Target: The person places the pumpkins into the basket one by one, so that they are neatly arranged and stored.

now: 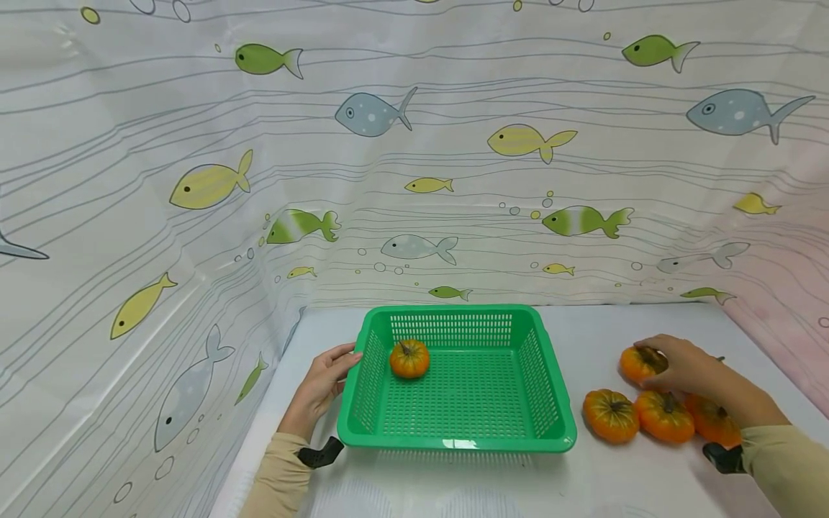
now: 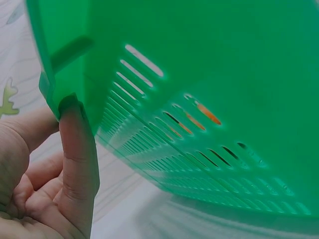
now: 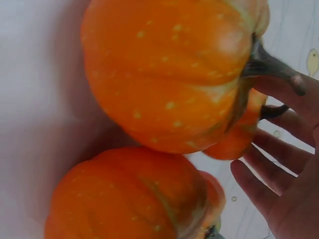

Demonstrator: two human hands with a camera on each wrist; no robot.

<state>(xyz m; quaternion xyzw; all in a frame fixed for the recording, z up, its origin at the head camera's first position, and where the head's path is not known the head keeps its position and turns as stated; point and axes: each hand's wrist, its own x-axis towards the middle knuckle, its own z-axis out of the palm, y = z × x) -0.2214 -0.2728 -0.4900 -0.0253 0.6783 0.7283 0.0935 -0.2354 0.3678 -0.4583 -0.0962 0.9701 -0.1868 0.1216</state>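
Note:
A green plastic basket (image 1: 453,444) with slotted walls stands on the table, with a small orange pumpkin (image 1: 409,360) in its left back corner. My left hand (image 1: 327,381) pinches the basket's left rim; in the left wrist view, fingers (image 2: 77,154) lie against the outer wall. At the right, my right hand (image 1: 683,367) holds another small pumpkin (image 1: 637,365) between thumb and fingers. Its fingers reach behind that pumpkin (image 3: 234,137) in the right wrist view, where the thumb is hidden.
In front of the right hand lie several more pumpkins (image 1: 611,416), side by side; one pumpkin (image 1: 712,421) is partly covered by the right forearm. Sheeting printed with fish (image 1: 372,115) hangs along the back and sides of the white table (image 1: 570,489).

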